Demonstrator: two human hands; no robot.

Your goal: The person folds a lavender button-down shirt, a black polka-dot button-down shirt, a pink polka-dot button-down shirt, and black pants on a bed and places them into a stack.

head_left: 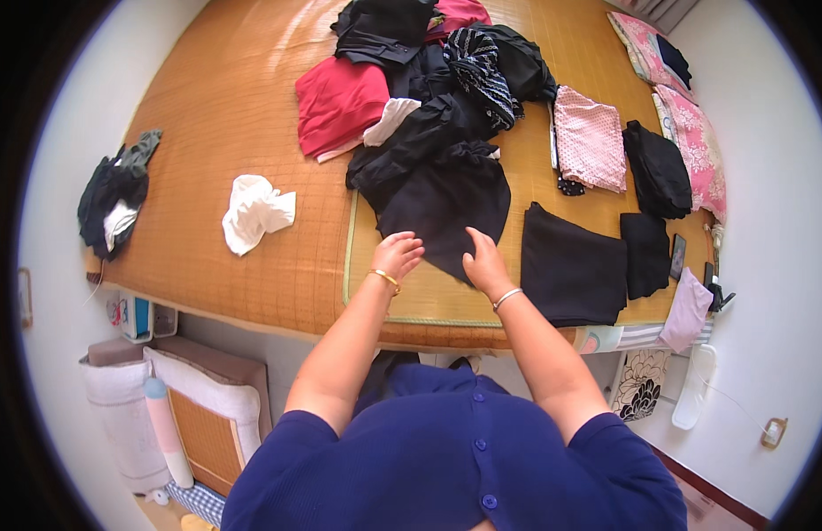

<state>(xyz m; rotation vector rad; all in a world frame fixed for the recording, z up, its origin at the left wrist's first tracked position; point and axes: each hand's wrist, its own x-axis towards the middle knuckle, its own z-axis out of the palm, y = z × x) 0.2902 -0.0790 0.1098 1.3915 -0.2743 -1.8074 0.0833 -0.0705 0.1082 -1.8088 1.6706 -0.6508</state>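
Note:
Both my hands are over the near edge of a loose black garment [451, 195] spread on the mat-covered bed. My left hand [399, 255] has its fingers stretched out at the garment's lower left. At its lower right, my right hand [488, 265] is open too, thumb and forefinger apart. I cannot tell whether either hand touches the cloth. Just right of my right hand lies a flat folded black garment [570, 265]. Behind the loose garment is a heap with a red garment [340, 97], a black-and-white patterned cloth [477, 66] and other black clothes.
A crumpled white cloth [256, 212] lies to the left, with a dark clothes pile [117, 199] farther off. At right are a folded pink dotted cloth [590, 137], folded black clothes [657, 168], pink pillows [694, 146] and a phone-like dark object [677, 257].

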